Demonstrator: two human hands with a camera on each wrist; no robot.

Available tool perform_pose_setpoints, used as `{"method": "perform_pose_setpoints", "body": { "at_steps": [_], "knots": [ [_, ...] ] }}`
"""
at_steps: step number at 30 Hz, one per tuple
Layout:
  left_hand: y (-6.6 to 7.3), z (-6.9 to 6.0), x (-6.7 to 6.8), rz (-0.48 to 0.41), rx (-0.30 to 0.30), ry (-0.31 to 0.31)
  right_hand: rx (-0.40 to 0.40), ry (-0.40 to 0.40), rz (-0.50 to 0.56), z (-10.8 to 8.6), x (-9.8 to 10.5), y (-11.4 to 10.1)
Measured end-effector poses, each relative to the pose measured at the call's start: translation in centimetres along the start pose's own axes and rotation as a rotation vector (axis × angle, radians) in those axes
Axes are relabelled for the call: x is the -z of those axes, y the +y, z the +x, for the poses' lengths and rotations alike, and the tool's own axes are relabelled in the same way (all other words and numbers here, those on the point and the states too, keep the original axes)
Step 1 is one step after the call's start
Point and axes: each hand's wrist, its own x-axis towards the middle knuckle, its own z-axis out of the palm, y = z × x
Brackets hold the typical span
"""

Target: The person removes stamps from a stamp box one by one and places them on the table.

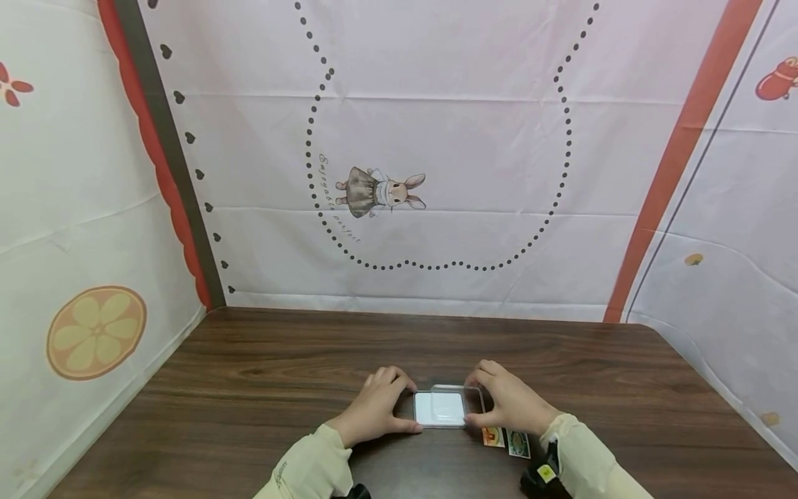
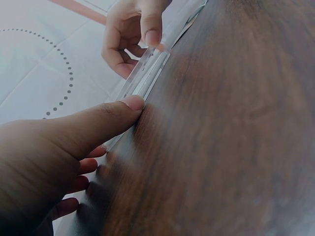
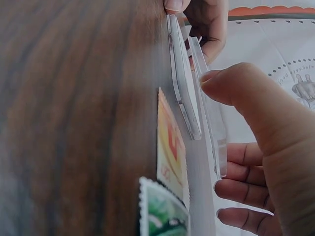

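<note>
A shallow clear case with a white inside (image 1: 425, 410) lies flat on the table. My left hand (image 1: 374, 409) grips its left end, thumb on the near edge and fingers at the far edge. The clear plastic lid (image 3: 210, 118) sits shifted to the right over the case, partly overlapping it. My right hand (image 1: 514, 403) holds this lid by its near and far edges, between thumb and fingers. In the right wrist view a gap shows between lid and case. Two stamps lie near my right hand, an orange one (image 1: 493, 437) and a green one (image 1: 518, 444).
The dark wood table (image 1: 280, 360) reaches back to a white printed cloth (image 1: 449, 173). More cloth (image 1: 93, 208) hangs along the left side and the right side. A black device with a yellow label (image 1: 546, 474) is at the right wrist.
</note>
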Motion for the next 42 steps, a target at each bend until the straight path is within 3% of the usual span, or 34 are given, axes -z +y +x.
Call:
{"method": "perform_pose_setpoints", "body": {
  "at_steps": [42],
  "knots": [
    [0.2, -0.2, 0.3, -0.008, -0.017, 0.022, 0.026, -0.046, 0.027, 1.3, -0.8, -1.5]
  ]
}}
